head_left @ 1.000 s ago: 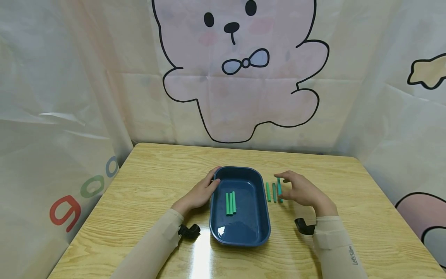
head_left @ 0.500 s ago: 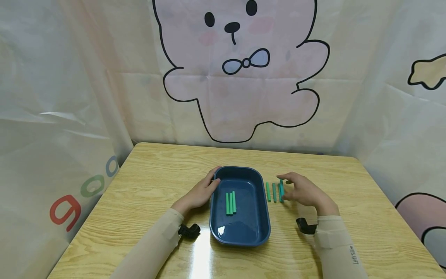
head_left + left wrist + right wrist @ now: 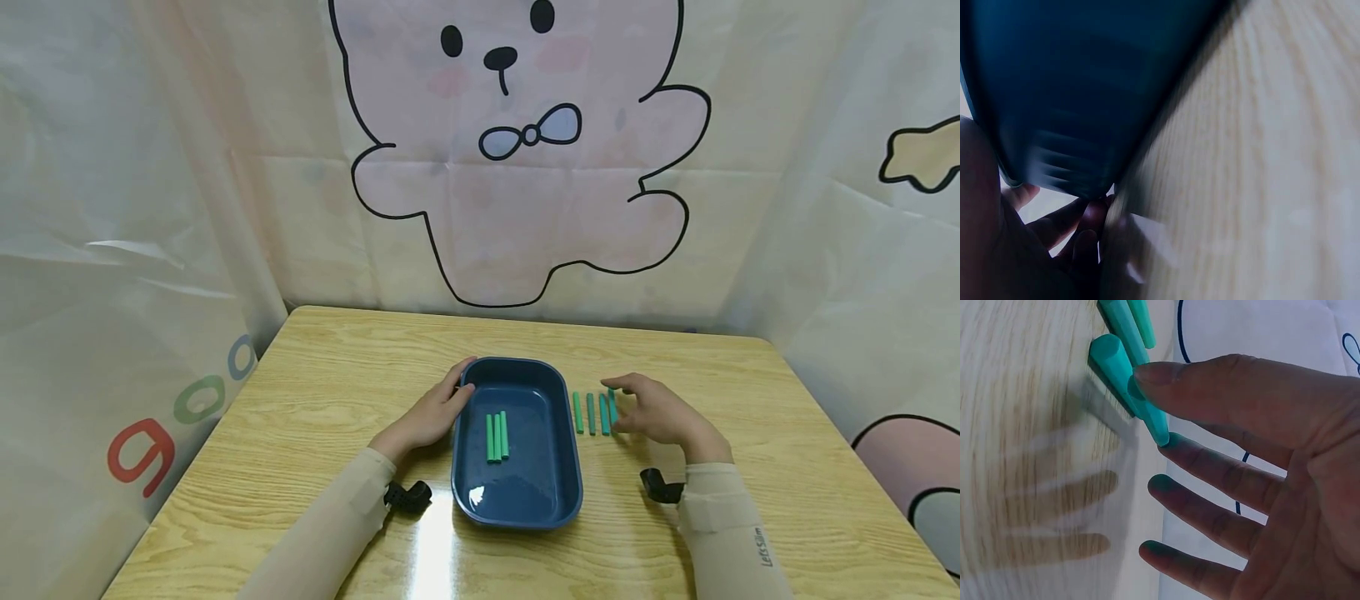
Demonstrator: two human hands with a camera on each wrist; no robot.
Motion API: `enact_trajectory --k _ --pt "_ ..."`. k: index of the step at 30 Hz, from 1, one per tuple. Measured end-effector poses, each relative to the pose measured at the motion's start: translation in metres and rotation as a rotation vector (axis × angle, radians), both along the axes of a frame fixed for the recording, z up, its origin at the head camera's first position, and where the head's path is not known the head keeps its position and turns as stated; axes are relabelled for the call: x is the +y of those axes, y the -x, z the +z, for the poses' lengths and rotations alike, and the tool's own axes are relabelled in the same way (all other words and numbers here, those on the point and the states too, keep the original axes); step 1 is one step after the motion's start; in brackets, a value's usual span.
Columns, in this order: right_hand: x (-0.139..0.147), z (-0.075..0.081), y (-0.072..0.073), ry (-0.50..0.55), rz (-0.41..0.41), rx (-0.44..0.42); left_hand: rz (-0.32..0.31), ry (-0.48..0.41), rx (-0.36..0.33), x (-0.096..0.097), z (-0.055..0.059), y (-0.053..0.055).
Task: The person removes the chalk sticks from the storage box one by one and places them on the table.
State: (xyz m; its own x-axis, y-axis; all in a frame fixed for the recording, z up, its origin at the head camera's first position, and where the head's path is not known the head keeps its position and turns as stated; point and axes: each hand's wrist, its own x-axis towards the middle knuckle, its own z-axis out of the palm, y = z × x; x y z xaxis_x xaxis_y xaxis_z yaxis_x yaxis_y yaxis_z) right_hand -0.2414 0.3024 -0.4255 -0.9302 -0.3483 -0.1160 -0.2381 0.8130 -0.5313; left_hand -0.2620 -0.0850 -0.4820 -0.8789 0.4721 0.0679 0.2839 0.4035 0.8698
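A dark blue rectangular tray (image 3: 517, 504) stands at the table's centre with three light green chalk-like sticks (image 3: 497, 437) side by side in it. My left hand (image 3: 426, 417) grips its far left side, thumb over the rim and fingers outside. In the left wrist view the fingers (image 3: 1057, 225) curve around the tray's end. To the right of the tray my right hand (image 3: 660, 408) pinches a blue-green stick (image 3: 1154, 419) between thumb and index finger, the other fingers spread. Close beside it lies another blue-green stick (image 3: 603, 414), then a darker green one (image 3: 591, 414) and a lighter green one (image 3: 577, 412).
The wood-grain table (image 3: 337, 367) reaches back to a hanging cloth (image 3: 300, 208) printed with a cartoon bear. More of this cloth hangs at both sides. A black wrist camera (image 3: 660, 486) sits low beside the right wrist.
My right hand has shifted slightly to the right with the pinched stick, and the blue-green stick it overlapped now shows separately on the table. The left hand and the tray stay put.
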Motion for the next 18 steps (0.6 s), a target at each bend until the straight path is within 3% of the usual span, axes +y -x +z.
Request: enact_trajectory --k 18 --pt "0.0039 -0.0059 -0.0002 0.013 -0.011 -0.036 0.0 -0.008 -0.004 0.0007 0.0012 -0.0003"
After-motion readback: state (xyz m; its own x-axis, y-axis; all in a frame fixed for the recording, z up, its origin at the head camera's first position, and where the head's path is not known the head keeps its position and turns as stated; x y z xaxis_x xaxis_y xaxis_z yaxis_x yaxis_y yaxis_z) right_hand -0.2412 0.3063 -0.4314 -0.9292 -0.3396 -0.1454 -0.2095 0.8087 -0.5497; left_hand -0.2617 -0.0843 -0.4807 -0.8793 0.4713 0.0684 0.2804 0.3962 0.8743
